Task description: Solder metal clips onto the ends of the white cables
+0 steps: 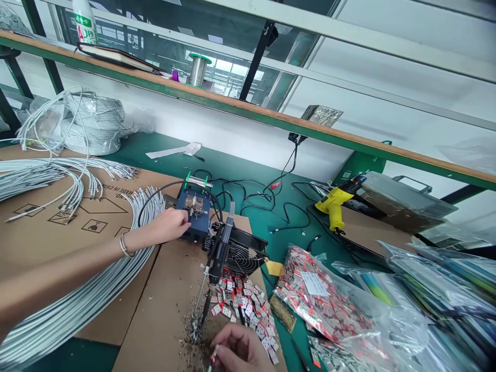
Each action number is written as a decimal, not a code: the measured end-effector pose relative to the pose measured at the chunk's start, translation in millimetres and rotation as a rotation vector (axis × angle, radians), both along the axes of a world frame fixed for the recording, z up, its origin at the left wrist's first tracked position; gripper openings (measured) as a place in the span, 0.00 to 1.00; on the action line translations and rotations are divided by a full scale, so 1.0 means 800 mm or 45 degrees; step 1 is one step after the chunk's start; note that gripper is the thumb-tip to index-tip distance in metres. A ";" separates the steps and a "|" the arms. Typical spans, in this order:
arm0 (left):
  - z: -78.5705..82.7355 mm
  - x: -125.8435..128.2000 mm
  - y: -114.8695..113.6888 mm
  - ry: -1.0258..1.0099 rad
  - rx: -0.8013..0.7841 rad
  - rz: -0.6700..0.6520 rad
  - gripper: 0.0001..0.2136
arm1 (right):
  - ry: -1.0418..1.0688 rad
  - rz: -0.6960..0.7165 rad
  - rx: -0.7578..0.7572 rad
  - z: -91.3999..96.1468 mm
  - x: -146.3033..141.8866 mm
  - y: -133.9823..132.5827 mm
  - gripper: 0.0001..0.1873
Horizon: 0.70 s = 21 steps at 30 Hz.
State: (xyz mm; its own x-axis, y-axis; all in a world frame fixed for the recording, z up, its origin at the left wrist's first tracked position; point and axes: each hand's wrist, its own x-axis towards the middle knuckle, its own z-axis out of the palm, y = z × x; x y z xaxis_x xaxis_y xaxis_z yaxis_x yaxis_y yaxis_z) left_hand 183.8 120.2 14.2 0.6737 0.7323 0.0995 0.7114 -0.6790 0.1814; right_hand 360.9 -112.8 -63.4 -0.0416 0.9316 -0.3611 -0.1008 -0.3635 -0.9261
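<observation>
My left hand (pixel 170 226) reaches across the cardboard to the small blue fixture (pixel 192 213) and rests against its left side; its fingers are curled, and what they press or hold is hidden. My right hand (pixel 239 349) sits at the bottom edge with fingers pinched on a small red-and-white part (pixel 213 354). Just above it, a soldering iron (pixel 217 257) on a stand points down at a spot of grey solder debris (pixel 192 330). A loose pile of small red-and-white parts (pixel 248 305) lies beside my right hand.
Bundles of grey cables (pixel 73 305) curve over the cardboard (pixel 46 227) at left. A black fan (pixel 240 256) stands behind the iron. Plastic bags of parts (pixel 321 299) fill the right. A yellow glue gun (pixel 333 204) and black cords lie on the green mat (pixel 248 170).
</observation>
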 end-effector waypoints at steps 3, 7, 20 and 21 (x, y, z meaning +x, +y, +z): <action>0.001 0.004 0.012 0.070 -0.059 0.016 0.10 | -0.040 0.023 0.043 0.001 0.000 -0.001 0.20; 0.012 0.005 0.016 0.136 -0.050 0.017 0.11 | -0.075 0.041 0.063 0.007 -0.001 0.000 0.20; 0.039 -0.034 -0.067 0.147 0.061 0.031 0.18 | -0.102 0.057 0.007 0.025 -0.007 0.006 0.19; 0.036 -0.043 -0.087 0.178 -0.008 -0.021 0.20 | -0.089 0.059 0.009 0.025 -0.007 0.005 0.19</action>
